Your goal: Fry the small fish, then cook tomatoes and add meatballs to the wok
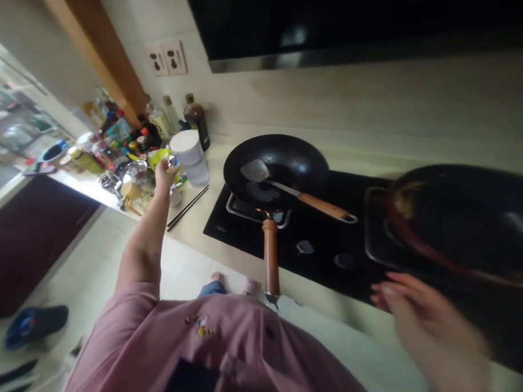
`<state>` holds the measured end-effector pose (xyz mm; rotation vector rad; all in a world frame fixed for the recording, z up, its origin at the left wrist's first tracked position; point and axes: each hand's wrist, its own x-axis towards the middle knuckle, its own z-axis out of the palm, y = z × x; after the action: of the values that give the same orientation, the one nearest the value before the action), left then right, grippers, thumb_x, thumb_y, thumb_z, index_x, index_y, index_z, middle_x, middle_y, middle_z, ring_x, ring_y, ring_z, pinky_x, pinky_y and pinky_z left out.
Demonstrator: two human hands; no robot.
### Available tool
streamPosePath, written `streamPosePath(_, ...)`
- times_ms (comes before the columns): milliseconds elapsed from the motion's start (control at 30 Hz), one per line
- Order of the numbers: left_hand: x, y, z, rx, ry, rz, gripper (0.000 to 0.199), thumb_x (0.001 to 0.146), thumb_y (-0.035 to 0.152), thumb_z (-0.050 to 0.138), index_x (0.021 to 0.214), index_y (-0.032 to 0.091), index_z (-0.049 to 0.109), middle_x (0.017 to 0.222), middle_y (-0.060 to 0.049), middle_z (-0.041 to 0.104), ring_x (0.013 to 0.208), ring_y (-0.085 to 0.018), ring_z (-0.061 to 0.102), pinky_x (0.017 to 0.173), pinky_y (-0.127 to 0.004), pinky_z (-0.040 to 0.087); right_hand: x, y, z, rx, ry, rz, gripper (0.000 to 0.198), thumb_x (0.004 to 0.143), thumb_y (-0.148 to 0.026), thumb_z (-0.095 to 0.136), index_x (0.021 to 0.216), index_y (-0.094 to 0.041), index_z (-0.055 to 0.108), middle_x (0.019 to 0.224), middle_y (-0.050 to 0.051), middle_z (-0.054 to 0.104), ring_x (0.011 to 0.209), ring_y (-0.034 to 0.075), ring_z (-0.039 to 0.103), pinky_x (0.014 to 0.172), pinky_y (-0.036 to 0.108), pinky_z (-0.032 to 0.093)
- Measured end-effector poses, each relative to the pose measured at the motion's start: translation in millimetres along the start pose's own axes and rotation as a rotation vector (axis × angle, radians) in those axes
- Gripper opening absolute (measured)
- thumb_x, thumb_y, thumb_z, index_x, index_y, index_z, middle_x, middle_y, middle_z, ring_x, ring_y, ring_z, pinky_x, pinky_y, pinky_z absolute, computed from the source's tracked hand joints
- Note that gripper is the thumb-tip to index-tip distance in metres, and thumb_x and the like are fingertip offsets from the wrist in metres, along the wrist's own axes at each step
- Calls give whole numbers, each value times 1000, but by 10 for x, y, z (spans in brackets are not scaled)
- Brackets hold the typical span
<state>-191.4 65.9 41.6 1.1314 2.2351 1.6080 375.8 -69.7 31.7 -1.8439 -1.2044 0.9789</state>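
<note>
My left hand [165,175] is stretched out to the far left of the counter, its fingers closed on a yellow-green bag [157,158] with a blue and white patch by the fingertips. A white-lidded tub [186,148] stands right beside it, and a pair of dark chopsticks [188,208] lies nearer the edge. My right hand [429,321], slightly blurred, hovers over the front of the cooktop with loosely bent fingers and nothing visible in them. Between the hands, a black wok [303,154] sits on the left burner. A wooden-handled spatula [319,205] rests across it.
A second, larger pan [463,217] with a reddish rim occupies the right burner of the black cooktop [284,252]. The wok's wooden handle [270,257] juts past the counter edge. Bottles [196,121] and several jars crowd the left corner. A range hood [358,24] hangs overhead.
</note>
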Motion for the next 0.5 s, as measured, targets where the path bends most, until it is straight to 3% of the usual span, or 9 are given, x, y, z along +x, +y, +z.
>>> streamPosePath(133,259,-57,113,112,-60,34,27,74,17,75,64,18,49,58,7,39,59,-9,37,61,-21,34,-265,-16,126,15,195,94,40,60,-58,64,91,-33,63,82,6,71,82,36,73,93,56,58)
streamPosePath(300,334,-156,331,-17,-115,121,33,92,34,53,64,21,42,57,5,41,56,-10,41,59,-22,34,-665,-6,449,27,290,157,40,58,-54,63,90,-31,65,74,5,69,70,30,72,76,46,62)
streamPosePath(500,279,-191,538,-69,-71,176,34,96,43,42,70,23,35,61,6,37,58,-11,40,59,-22,36,-1060,77,698,51,393,198,47,59,-54,66,100,-32,69,80,7,73,75,33,72,91,54,58)
